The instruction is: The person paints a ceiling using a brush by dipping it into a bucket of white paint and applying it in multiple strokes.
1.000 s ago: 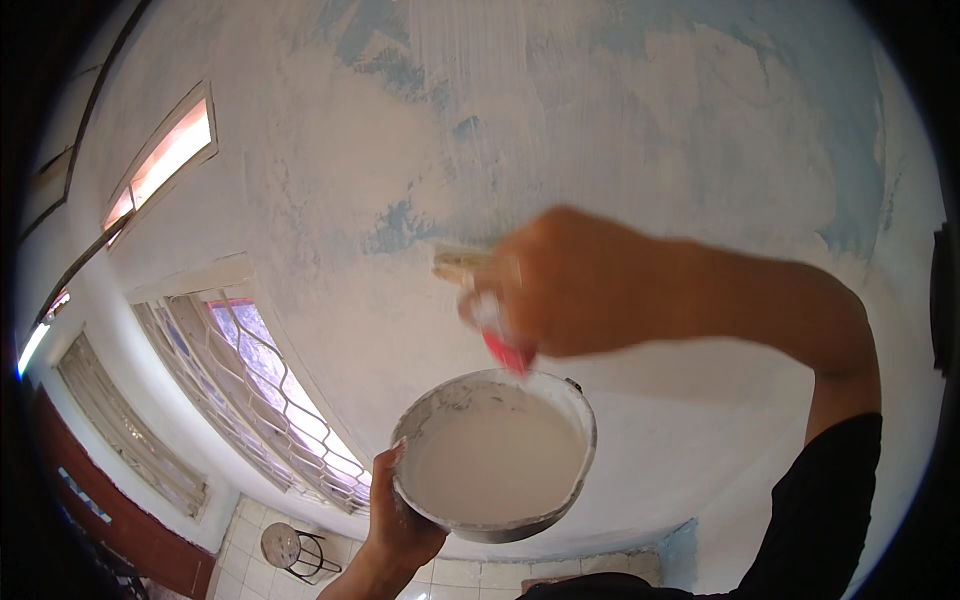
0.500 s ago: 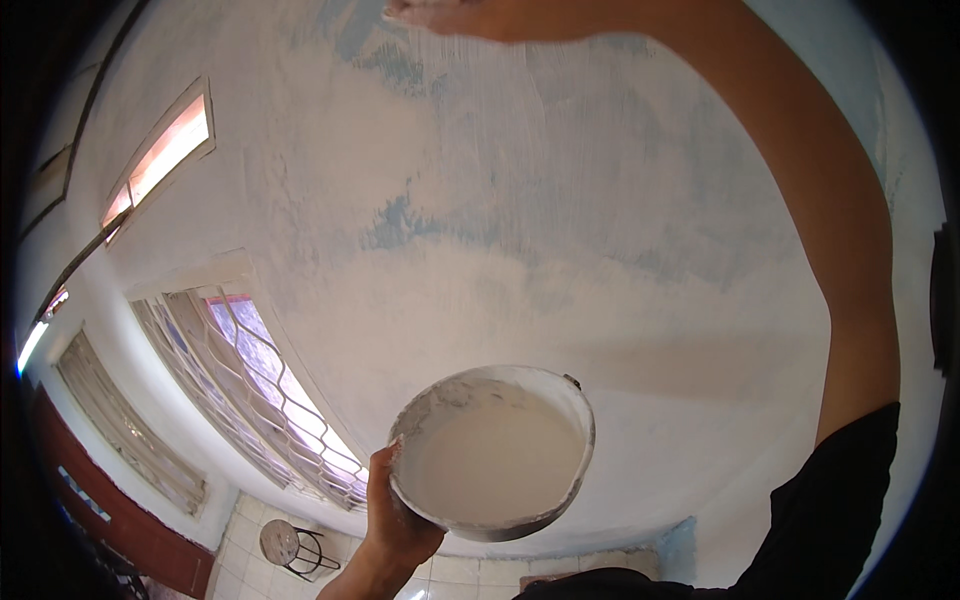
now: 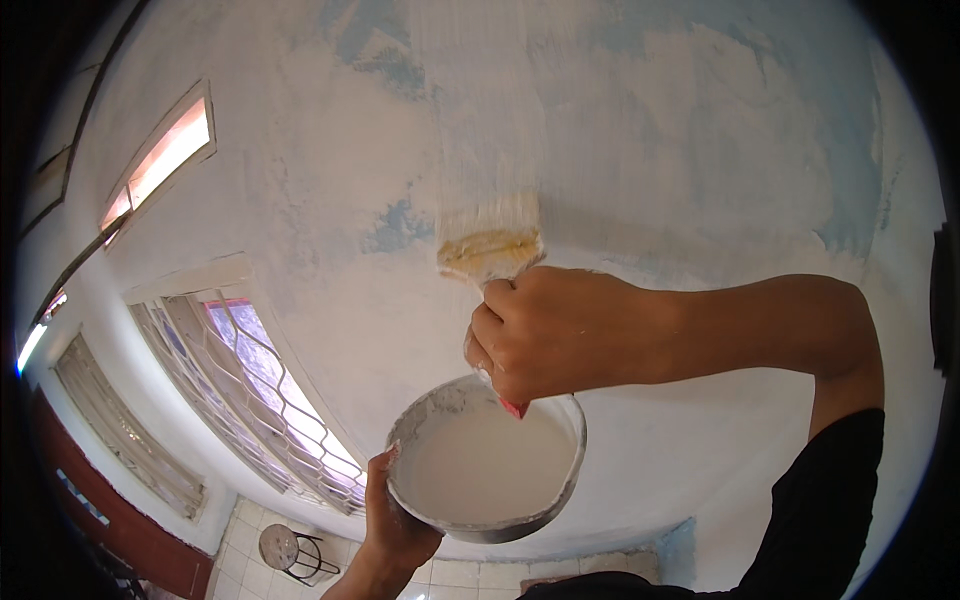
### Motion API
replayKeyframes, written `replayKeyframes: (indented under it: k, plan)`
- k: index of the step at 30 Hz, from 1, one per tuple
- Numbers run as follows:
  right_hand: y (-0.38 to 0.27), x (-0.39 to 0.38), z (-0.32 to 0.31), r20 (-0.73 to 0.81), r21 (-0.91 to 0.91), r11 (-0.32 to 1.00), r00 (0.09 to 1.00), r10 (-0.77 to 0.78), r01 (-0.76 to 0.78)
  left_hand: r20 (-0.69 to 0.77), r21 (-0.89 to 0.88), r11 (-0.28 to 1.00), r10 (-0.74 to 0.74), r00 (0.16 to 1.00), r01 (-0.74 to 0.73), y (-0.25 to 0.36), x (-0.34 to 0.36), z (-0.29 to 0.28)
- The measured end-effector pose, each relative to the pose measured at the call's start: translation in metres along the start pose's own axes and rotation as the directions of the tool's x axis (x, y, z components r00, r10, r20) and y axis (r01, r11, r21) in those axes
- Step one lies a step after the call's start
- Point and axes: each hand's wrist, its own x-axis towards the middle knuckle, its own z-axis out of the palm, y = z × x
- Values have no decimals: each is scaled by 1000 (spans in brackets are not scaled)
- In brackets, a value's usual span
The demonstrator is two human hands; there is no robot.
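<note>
My left hand (image 3: 395, 520) grips the rim of a round bowl (image 3: 575, 480), thumb over the edge and the other fingers mostly hidden beneath. Pale, creamy white paint (image 3: 490, 460) fills much of it, and dried smears mark the inner wall. Above the bowl, my right hand (image 3: 525, 330) is closed around the handle of a wide paintbrush (image 3: 490, 240). The brush has pale bristles pointing up against the wall (image 3: 640, 150) and a yellowish, paint-smeared band. A red handle end shows below my fist. White streaks and light blue patches cover the wall.
To the left is a window (image 3: 260, 370) with a wavy metal grille, and a smaller bright opening (image 3: 165, 150) sits higher up. A round-topped stool (image 3: 285, 548) stands on the tiled floor at lower left, near a reddish-brown door (image 3: 110, 510).
My right hand has come down from the top edge to just above the bowl, bringing the paintbrush into view. My left hand and the bowl have barely shifted.
</note>
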Motion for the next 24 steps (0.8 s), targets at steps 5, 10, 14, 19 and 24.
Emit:
replayKeyframes:
  k: [5, 10, 14, 19, 24]
  plan:
    - [34, 18, -16, -56, 314, 938, 983, 175, -149, 3, -186, 981, 59, 998, -58, 9, -9, 18]
    - [117, 29, -32, -136, 391, 840, 879, 457, -376, 129, 145, 963, 208, 970, -226, 2, -6, 10]
    - [166, 39, -87, -130, 340, 737, 747, 652, -585, 85, 138, 980, 130, 988, -141, 5, -5, 14]
    - [211, 53, -104, -545, -217, 865, 791, 277, -452, 82, 113, 991, 56, 995, -65, 5, 5, 6]
    - [163, 69, -61, -232, -199, 902, 913, 336, -382, 79, 60, 995, 78, 994, -83, 4, 0, 6]
